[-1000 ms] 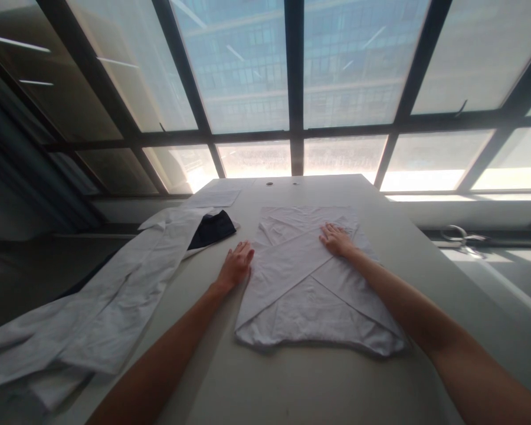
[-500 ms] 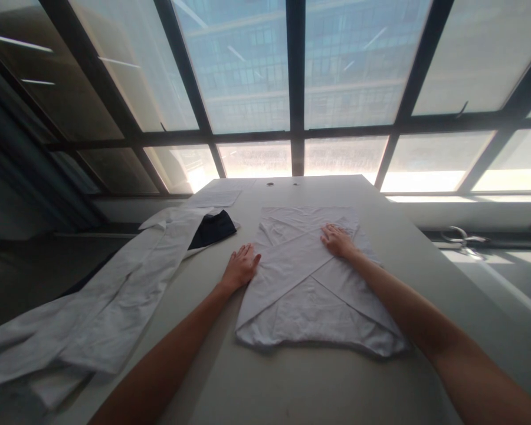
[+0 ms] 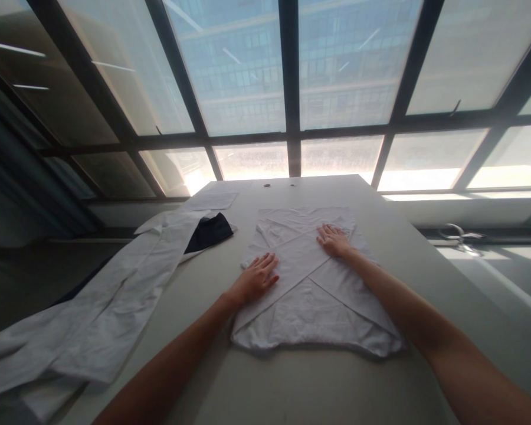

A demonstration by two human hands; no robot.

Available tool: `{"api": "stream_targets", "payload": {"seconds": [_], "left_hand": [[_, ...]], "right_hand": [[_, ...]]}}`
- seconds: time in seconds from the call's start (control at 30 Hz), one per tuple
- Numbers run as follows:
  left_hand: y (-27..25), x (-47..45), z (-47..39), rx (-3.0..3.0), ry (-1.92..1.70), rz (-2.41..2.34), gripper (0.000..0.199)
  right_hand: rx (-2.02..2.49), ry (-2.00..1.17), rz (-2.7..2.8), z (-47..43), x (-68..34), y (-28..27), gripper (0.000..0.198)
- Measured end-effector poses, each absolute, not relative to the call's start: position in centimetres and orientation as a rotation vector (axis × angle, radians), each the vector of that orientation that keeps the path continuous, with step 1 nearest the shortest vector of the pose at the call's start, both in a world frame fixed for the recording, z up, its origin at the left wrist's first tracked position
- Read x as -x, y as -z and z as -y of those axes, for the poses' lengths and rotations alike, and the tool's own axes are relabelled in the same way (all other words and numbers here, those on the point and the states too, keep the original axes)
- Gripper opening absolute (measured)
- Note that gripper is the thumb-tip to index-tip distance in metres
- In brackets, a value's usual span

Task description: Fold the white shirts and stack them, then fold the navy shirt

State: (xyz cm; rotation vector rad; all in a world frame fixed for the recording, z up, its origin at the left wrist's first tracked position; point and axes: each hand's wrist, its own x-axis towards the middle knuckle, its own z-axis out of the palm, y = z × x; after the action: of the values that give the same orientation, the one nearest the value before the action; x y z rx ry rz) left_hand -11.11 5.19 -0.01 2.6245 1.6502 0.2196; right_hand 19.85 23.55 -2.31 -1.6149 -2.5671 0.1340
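Note:
A white garment [image 3: 316,313], folded with its sleeves crossed over the body, lies flat on the white table [image 3: 407,295]. My left hand [image 3: 257,278] rests palm down on the garment's left side, fingers stretched out. On the upper right part of the same garment lies my right hand [image 3: 334,239], also flat with its fingers extended. Neither hand grips the cloth. Creases run across the fabric around both hands, and the lower edge nearest me looks thick and uneven.
To the left, more white clothing [image 3: 115,301] drapes over the table edge, with a dark navy piece [image 3: 210,232] among it. Papers [image 3: 212,201] lie at the far left of the tabletop. A silvery ring-shaped object [image 3: 458,236] is beyond the right edge. Large windows [image 3: 248,71] stand behind.
My left hand has moved right, from the garment's left edge onto the cloth. My right hand stays in about the same place on it. The view has shifted slightly.

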Motion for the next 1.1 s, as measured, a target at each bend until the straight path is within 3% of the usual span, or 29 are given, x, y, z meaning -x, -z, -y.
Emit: {"api": "stream_targets", "payload": {"seconds": [1.1], "left_hand": [[0.24, 10.92, -4.86, -2.593, -0.083, -1.627, 0.059]], "right_hand": [[1.6, -0.086, 2.594, -23.44, -19.99, 2.21, 0.065]]}}
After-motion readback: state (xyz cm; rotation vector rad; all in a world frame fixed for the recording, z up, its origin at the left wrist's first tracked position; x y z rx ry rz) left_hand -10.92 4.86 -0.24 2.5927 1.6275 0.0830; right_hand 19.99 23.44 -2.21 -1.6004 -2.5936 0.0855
